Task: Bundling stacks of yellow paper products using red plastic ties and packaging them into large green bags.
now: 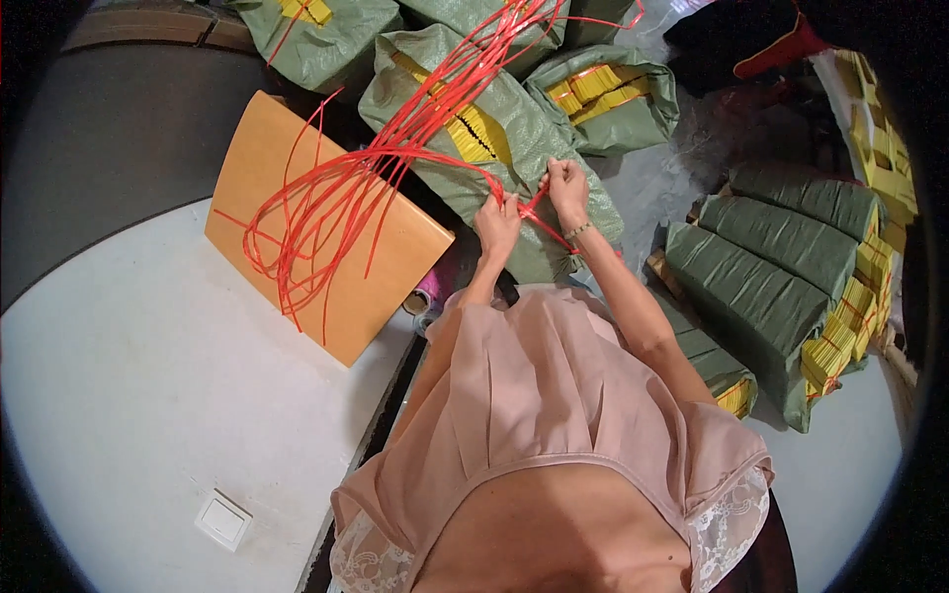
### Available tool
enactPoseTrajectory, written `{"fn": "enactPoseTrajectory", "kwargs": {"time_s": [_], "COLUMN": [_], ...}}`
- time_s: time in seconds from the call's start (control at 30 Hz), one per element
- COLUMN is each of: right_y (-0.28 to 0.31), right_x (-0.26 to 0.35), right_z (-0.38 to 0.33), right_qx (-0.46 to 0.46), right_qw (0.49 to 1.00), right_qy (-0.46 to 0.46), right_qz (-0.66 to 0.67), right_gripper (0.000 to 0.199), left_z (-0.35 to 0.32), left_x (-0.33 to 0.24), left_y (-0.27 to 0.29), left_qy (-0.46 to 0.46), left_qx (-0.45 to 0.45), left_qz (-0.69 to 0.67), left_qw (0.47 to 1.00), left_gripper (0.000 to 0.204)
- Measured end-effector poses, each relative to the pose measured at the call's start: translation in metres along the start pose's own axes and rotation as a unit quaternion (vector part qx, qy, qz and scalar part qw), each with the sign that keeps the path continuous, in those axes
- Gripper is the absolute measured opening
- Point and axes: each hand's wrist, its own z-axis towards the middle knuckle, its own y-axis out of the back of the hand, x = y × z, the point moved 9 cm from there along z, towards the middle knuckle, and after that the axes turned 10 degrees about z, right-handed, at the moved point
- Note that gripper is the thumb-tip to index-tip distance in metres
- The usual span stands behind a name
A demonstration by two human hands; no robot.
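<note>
In the head view, a person in a pale pink blouse point(559, 395) with lace sleeves bends over a green woven sack point(539, 133) at the upper centre. The left hand point(497, 222) and right hand point(566, 188) are near each other above the sack's near end, palms down. Each has its fingers closed, pinching a thin red strip point(537, 201), which crosses itself in the gap between them and runs on along the sack's near edge. A beaded bracelet point(577, 229) circles the right wrist. Farther up, the sack's mouth gapes, showing tightly packed yellow bundles point(477, 131). A thick hank of red strips point(460, 84) lies over the sack, crosses the upper right edge of a flat orange board point(395, 262) and spills in loops down to the board's lower left edge. The board leans beside a white wall point(129, 395) bearing a light switch point(225, 519). Two more open sacks with yellow contents stand just beyond: one at upper left point(326, 49), one at upper right point(633, 127). On the right, filled green sacks point(756, 252) lie side by side, yellow bundles showing at their outer ends
</note>
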Motion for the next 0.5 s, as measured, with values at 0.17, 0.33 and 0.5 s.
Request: {"fn": "enactPoseTrajectory", "kwargs": {"time_s": [0.17,0.33,0.5], "right_y": [0.015,0.015,0.008], "right_x": [0.006,0.031,0.023], "right_z": [-0.022,-0.042,-0.049], "right_qx": [-0.001,0.041,0.024], "right_qw": [0.996,0.998,0.995], "right_qy": [0.027,0.037,0.080], "right_qz": [0.080,-0.017,-0.052], "right_gripper": [0.029,0.024,0.026], "left_z": [0.001,0.007,0.002], "left_x": [0.009,0.002,0.047], "left_y": [0.000,0.010,-0.009], "left_qy": [0.038,-0.030,0.162], "left_qx": [0.038,0.023,0.109], "left_qz": [-0.033,-0.085,-0.298], "left_qw": [0.998,0.996,0.934], "left_gripper": [0.015,0.017,0.031]}}
